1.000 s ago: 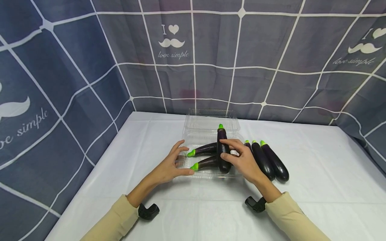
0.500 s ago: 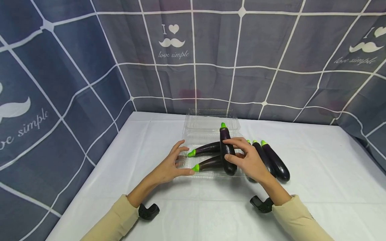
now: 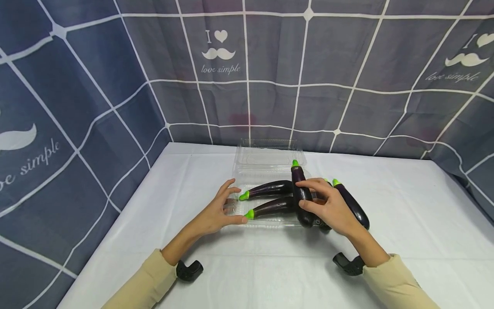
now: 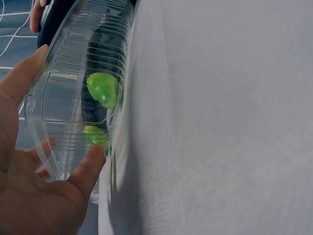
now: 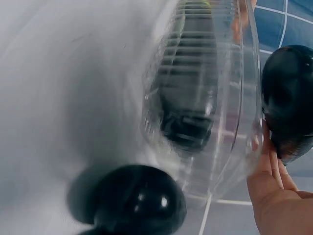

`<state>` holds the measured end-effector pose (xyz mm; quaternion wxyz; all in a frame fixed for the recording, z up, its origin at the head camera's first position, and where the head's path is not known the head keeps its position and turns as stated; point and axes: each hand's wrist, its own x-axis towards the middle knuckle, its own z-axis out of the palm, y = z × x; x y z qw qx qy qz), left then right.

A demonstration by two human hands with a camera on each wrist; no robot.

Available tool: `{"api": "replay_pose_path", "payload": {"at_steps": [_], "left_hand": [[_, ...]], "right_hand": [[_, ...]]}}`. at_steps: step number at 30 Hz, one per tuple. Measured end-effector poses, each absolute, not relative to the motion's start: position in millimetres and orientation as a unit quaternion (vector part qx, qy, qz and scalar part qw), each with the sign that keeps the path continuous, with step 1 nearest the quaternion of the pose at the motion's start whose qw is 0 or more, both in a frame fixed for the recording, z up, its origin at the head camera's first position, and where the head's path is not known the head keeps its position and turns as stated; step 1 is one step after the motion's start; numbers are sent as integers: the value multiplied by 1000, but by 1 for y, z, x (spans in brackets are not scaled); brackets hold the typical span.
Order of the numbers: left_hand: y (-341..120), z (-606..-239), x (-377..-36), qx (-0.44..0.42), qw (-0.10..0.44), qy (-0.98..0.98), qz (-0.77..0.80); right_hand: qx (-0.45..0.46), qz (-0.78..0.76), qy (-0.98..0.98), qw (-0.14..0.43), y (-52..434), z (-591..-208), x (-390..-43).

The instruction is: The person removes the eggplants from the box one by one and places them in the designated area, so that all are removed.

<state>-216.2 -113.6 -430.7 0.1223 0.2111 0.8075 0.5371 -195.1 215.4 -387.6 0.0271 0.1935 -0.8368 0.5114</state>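
Observation:
A clear plastic tray (image 3: 236, 174) with its lid open at the back holds two dark purple eggplants (image 3: 270, 188) (image 3: 272, 207), green caps pointing left. My left hand (image 3: 231, 204) grips the tray's left end, thumb in front and fingers behind; the left wrist view shows this hand (image 4: 63, 107) against the ribbed tray wall (image 4: 73, 58) with both green caps (image 4: 103, 89) inside. My right hand (image 3: 306, 195) holds a third eggplant (image 3: 297, 177) over the tray's right end, cap pointing away. The right wrist view shows its rounded end (image 5: 288, 98) above the tray rim (image 5: 244, 73).
Two more eggplants lie on the white tablecloth right of the tray, one in full view (image 3: 353, 206), the other mostly hidden behind my right hand; one of them shows in the right wrist view (image 5: 137, 200). Checked grey curtains close off the back and the left side.
My right hand has carried its eggplant to the right, from above the tray's middle to its right end. The left hand has stayed on the tray's left end.

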Motion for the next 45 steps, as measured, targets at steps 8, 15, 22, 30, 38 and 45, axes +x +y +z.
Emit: {"api": "replay_pose_path", "payload": {"at_steps": [8, 15, 22, 30, 38, 45], "left_hand": [[-115, -429, -215, 209, 121, 810, 534], [-113, -429, -215, 209, 122, 808, 537], [-114, -430, -216, 208, 122, 811, 533], [-113, -429, -216, 206, 127, 808, 537], [-110, -430, -217, 207, 124, 811, 533], [-113, -430, -217, 204, 126, 813, 531]], "right_hand": [[184, 485, -855, 30, 231, -385, -190], [182, 476, -860, 35, 252, -379, -184], [162, 456, -875, 31, 270, -376, -179], [148, 452, -878, 42, 283, -377, -175], [139, 432, -889, 50, 300, -377, -178], [123, 425, -896, 43, 309, -380, -181]]}}
